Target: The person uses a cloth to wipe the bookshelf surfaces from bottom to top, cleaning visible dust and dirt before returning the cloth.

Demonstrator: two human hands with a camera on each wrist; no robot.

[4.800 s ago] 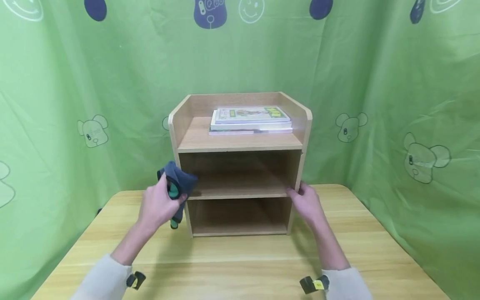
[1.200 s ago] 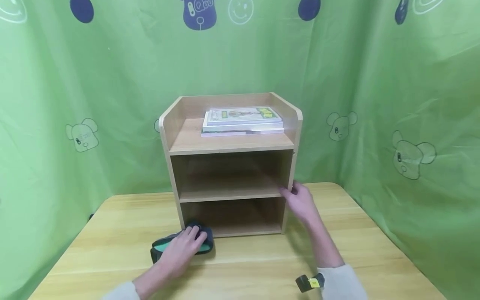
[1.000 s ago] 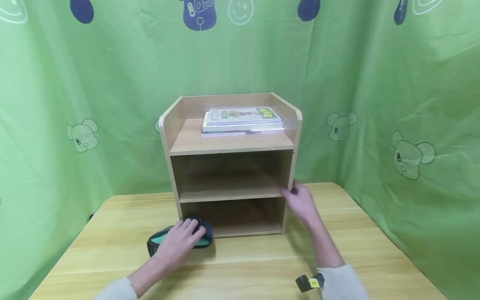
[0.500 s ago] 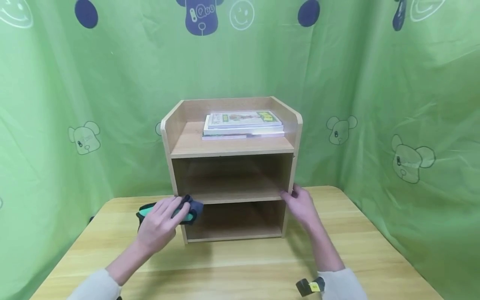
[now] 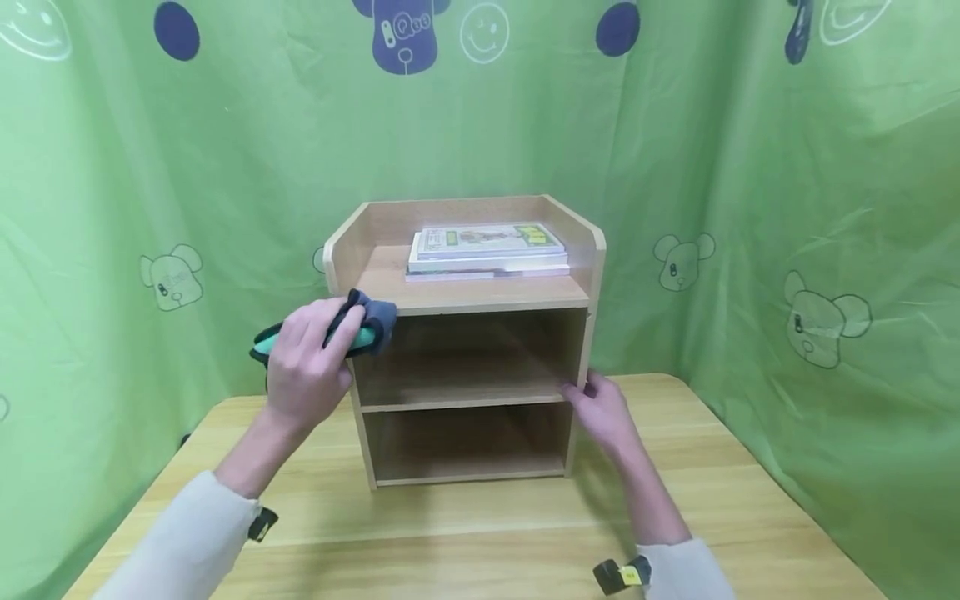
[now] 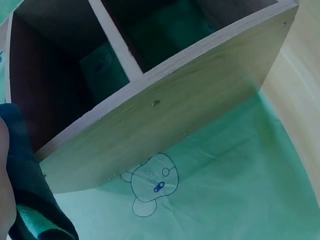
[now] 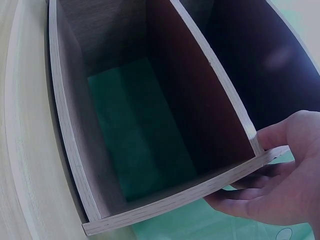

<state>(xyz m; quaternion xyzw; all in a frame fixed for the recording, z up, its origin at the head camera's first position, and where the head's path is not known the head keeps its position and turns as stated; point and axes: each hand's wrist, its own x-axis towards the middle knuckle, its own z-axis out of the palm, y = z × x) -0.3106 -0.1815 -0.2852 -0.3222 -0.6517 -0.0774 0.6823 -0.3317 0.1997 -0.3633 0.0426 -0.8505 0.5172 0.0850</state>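
My left hand [image 5: 306, 358] grips a folded dark blue cloth [image 5: 381, 321] with black edging and a teal side. The cloth lies against the left front edge of the small wooden shelf [image 5: 480, 402], near the top board's height. In the left wrist view, the cloth [image 6: 25, 165] shows at the left edge beside the shelf's side panel [image 6: 150, 115]. My right hand [image 5: 604, 414] holds the shelf's right side panel near the middle board. The right wrist view shows the thumb on the inner side and the fingers of that hand [image 7: 285, 185] outside the panel.
Several stacked books [image 5: 487, 250] lie on the shelf's top board. The shelf stands on a light wooden table [image 5: 480, 542]. Green patterned curtain [image 5: 262, 150] hangs behind and on both sides.
My left hand has carried the cloth from the shelf's lower left front corner up its left side to the top board's height. The right hand has kept its hold on the right panel.
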